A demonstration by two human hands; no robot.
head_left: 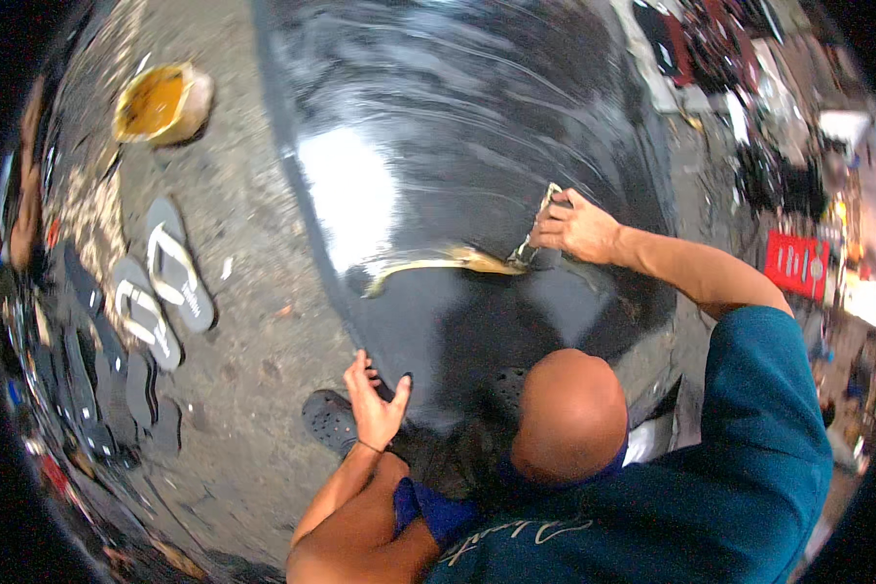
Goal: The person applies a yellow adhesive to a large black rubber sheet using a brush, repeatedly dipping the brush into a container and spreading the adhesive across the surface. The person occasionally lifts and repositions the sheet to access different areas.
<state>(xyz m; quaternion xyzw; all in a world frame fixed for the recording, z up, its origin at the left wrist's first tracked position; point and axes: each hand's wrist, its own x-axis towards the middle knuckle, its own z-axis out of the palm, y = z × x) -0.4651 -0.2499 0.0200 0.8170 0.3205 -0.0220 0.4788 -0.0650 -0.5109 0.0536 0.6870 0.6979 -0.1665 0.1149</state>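
A large black sheet (pixel 428 127) lies on the floor ahead of me, its far part covered with a glossy, streaked wet film. Across its near half runs a ridge of yellowish glue (pixel 448 263). My right hand (pixel 579 229) is closed around a thin flat spreader (pixel 545 212), its pale edge smeared with glue and its lower end at the ridge's right end. By the sheet's near left edge, my left hand (pixel 375 407) is empty with fingers apart; whether it touches the sheet I cannot tell. Nearer than the ridge, the sheet looks duller.
A pale tub (pixel 197 102) of amber glue stands at the far left. Grey flip-flops (pixel 180 268) and dark sole-shaped pieces (pixel 141 389) lie on the left floor. My dark clog (pixel 329 419) is beside the sheet. A red panel (pixel 796 265) and blurred clutter occupy the right.
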